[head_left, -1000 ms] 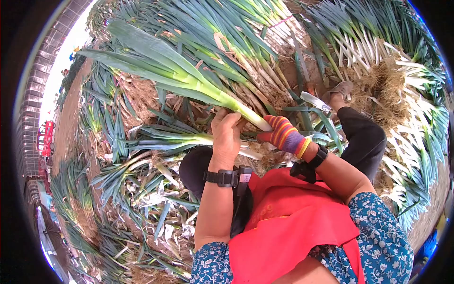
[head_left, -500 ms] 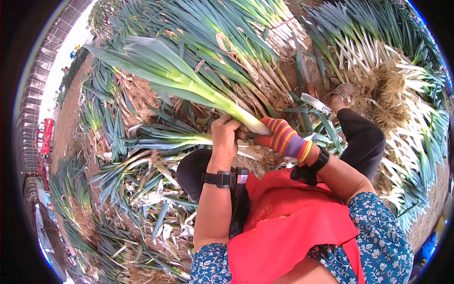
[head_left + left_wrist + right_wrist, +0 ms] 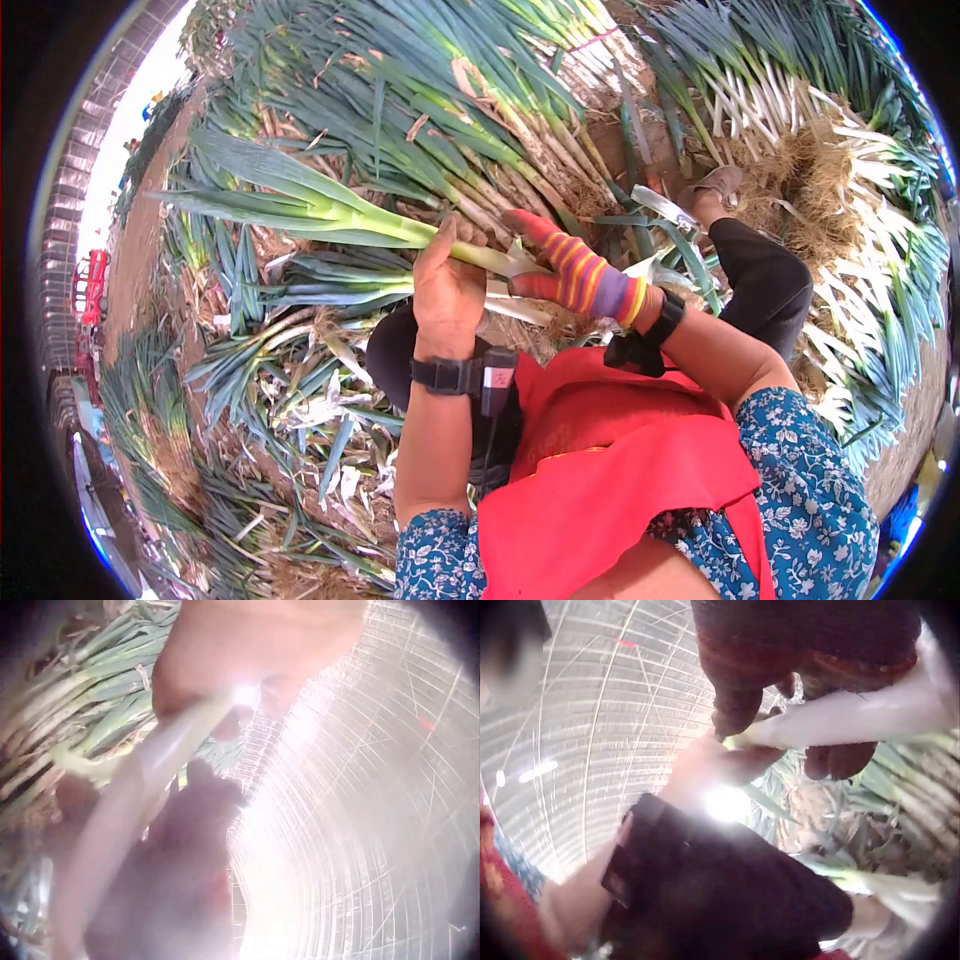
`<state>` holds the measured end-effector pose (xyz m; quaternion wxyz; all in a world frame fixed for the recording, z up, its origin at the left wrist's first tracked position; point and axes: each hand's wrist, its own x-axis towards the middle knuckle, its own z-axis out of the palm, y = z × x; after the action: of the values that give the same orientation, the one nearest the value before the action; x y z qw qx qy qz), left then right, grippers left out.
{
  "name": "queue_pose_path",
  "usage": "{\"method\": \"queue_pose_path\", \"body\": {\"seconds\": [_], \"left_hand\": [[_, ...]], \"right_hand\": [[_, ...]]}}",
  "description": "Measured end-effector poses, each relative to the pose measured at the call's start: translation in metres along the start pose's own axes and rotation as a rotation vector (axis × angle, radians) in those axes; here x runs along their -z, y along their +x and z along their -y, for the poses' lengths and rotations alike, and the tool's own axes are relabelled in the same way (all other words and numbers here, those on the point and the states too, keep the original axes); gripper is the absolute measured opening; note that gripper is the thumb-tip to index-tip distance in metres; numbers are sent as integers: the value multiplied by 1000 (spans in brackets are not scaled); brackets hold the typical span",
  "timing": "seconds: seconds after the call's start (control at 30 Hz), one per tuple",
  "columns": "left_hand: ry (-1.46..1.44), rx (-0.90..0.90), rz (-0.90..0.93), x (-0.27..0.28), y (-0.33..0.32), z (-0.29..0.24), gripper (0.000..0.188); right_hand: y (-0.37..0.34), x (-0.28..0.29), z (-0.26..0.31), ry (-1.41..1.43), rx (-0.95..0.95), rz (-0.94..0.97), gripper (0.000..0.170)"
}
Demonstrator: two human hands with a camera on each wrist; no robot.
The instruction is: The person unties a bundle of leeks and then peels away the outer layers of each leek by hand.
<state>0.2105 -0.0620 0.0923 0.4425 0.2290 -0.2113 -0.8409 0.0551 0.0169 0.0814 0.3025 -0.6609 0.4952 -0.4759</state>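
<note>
A thick leek (image 3: 345, 218) with broad green leaves lies across both hands in the head view, leaves to the left and pale end to the right. My bare left hand (image 3: 447, 300) grips its stalk, thumb along the top. My right hand (image 3: 588, 279), in a striped glove, holds the pale end, where a flap of outer layer (image 3: 518, 258) flares off the stalk. The white stalk (image 3: 847, 716) passes under the dark gloved fingers in the right wrist view. The left wrist view shows the bare fist round the blurred stalk (image 3: 176, 746).
Several leeks (image 3: 350, 283) lie just left of the left wrist. A big heap of leeks (image 3: 430, 100) spreads ahead, and more with roots showing (image 3: 815, 190) line the right side. Loose leaves and scraps (image 3: 330, 400) cover the ground at left. A knee and a shoe (image 3: 722, 186) stand at right.
The leek has swung lower and more level. My left hand has shifted left and down, its thumb now over the stalk. The right hand's fingers have spread, and a flap shows at the pale end.
</note>
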Motion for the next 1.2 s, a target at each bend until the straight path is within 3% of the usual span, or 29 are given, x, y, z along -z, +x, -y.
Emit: {"method": "queue_pose_path", "body": {"seconds": [0.03, 0.1, 0.13, 0.23, 0.27, 0.33, 0.37, 0.4, 0.47, 0.5, 0.57, 0.6, 0.63, 0.7, 0.8, 0.83, 0.9, 0.93, 0.97, 1.03, 1.07, 1.17, 1.2], "left_hand": [[-15, -27, -50, 1, 1, -1, 14], [-27, -50, -116, 5, 0, -6, 11], [-50, -74, -96, 8, -2, -10, 10], [-83, -108, -83, 16, -5, -25, 12], [-61, -132, -58, 21, -7, -29, 12], [-26, -189, -107, 25, -11, -37, 12], [-17, -203, -96, 33, -11, -44, 12], [25, -224, -167, 34, -12, -44, 13], [84, -295, -306, 37, -15, -46, 13], [104, -335, -370, 40, -17, -49, 12], [116, -357, -340, 49, -17, -48, 13], [131, -347, -366, 46, -21, -46, 13], [150, -332, -384, 43, -24, -45, 13], [142, -320, -424, 41, -26, -41, 13], [130, -294, -520, 39, -32, -27, 13], [131, -279, -526, 39, -37, -24, 13], [136, -285, -529, 41, -44, -24, 15], [153, -276, -559, 40, -46, -26, 17], [150, -271, -546, 38, -50, -26, 22], [202, -286, -559, 33, -58, -28, 19], [216, -278, -559, 30, -65, -30, 19], [247, -301, -499, 32, -80, -38, 17], [328, -350, -583, 21, -86, -42, 17]], "right_hand": [[8, -5, 1, 12, 2, 8, 73], [21, -7, 6, 764, -328, 315, 57], [25, -2, 7, 787, -440, 413, 48], [13, 12, -21, 571, -481, 599, 41], [-2, 18, -38, 474, -355, 601, 39], [-37, 40, -62, 250, -334, 608, 35], [-56, 54, -71, 120, -437, 615, 31], [-85, 65, -90, 88, -347, 471, 30], [-146, 91, -150, -356, -369, 398, 27], [-171, 102, -171, -766, -483, 456, 26], [-180, 125, -161, -599, -752, 453, 26], [-199, 133, -205, -711, -331, 589, 26], [-168, 127, -149, -744, -520, 528, 30], [-172, 136, -176, -731, -729, 443, 32], [-183, 145, -215, -868, -715, 468, 35], [-180, 150, -207, -852, -773, 460, 34], [-172, 154, -192, -907, -681, 468, 33], [-166, 156, -199, -905, -805, 527, 27], [-165, 158, -202, -905, -811, 527, 27], [-158, 161, -199, -939, -772, 503, 29], [-174, 166, -223, -887, -571, 273, 35], [-171, 182, -249, -831, -488, 315, 29], [-153, 177, -216, -1057, -529, 280, 24]]}}
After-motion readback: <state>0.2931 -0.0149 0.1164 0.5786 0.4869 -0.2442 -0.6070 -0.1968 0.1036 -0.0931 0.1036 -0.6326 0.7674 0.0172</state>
